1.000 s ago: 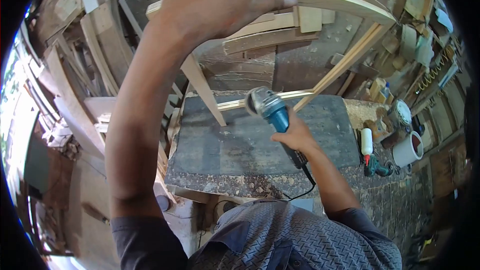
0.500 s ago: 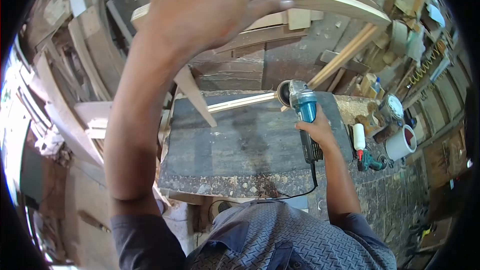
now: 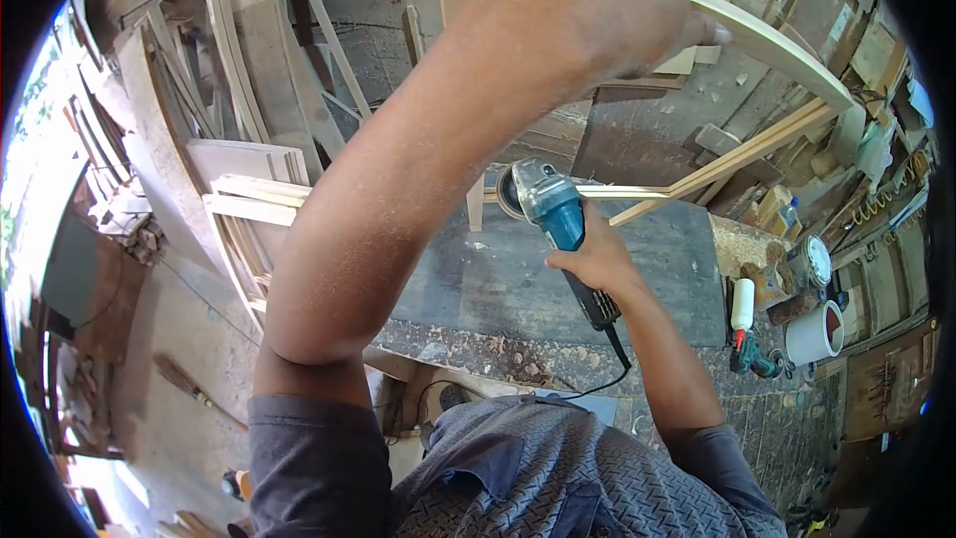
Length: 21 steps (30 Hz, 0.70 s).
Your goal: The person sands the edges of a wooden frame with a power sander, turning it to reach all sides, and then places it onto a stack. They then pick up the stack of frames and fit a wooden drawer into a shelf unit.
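My left hand (image 3: 607,15) is closed over the curved top piece (image 3: 782,52) of a pale plywood frame, near the upper edge of the view. The frame's slanting side (image 3: 757,152) runs down to a narrow lower rail (image 3: 627,192) above the bench. In my right hand (image 3: 597,254) is a teal and black angle grinder (image 3: 563,224), gripped around its body. Its round disc (image 3: 510,191) is at the lower rail, left of the grinder head; whether they touch cannot be made out. My left forearm hides part of the frame.
The dark-topped workbench (image 3: 498,289) lies below the frame. At its right stand a white glue bottle (image 3: 743,304), a teal power tool (image 3: 754,357) and a white tub (image 3: 815,334). Wooden pieces (image 3: 239,60) lean at the left. A broom (image 3: 184,379) lies on the floor.
The grinder has moved left along the lower rail and tilted, with my right hand still around it. My left hand and the frame now appear farther right, and the view has shifted.
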Tool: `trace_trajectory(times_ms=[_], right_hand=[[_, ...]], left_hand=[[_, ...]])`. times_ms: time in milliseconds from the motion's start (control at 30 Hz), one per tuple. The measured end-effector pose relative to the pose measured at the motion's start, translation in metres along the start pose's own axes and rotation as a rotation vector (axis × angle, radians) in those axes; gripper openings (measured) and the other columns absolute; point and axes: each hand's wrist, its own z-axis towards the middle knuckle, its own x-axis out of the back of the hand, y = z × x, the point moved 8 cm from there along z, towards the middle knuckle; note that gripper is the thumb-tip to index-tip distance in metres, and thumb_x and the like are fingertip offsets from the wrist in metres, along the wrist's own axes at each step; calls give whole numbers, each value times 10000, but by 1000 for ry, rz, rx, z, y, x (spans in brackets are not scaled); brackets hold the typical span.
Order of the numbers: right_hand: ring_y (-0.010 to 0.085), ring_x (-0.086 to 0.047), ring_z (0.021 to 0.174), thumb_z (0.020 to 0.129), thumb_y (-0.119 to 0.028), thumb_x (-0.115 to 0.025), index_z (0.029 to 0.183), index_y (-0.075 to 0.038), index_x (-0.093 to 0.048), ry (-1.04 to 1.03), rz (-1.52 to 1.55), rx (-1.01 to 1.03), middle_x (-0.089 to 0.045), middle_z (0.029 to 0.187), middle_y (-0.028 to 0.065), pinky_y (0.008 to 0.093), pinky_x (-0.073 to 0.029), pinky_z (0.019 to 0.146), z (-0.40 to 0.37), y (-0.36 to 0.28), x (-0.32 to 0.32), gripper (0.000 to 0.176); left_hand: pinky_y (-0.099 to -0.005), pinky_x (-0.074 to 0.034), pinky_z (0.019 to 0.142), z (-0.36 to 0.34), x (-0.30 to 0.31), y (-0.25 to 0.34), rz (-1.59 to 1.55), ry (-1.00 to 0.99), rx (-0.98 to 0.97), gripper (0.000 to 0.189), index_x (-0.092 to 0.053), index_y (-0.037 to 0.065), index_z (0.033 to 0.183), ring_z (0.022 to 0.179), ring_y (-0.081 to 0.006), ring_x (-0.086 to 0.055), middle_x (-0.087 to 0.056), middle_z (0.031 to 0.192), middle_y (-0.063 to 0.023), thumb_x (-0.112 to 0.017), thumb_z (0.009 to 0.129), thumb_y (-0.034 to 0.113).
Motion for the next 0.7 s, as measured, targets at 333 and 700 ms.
trace_trajectory(times_ms=[333,700], right_hand=[[404,-622,1072,581,-281,-844,1419,27,-373,-53,-32,7,-624,1161,273,431,-484,913,6,-8,-10,1010],[420,-616,1099,586,-295,-814,1411,-39,-399,73,61,11,-630,1166,268,437,-488,917,-21,58,37,957]], left_hand=[[-476,-531,741,-8,9,3,-76,114,-37,453,-691,-33,841,807,-384,-680,-691,836,-221,-574,956,389],[-481,-520,729,7,12,-4,-265,-181,27,498,-667,-1,880,809,-364,-671,-682,789,-170,-539,964,473]])
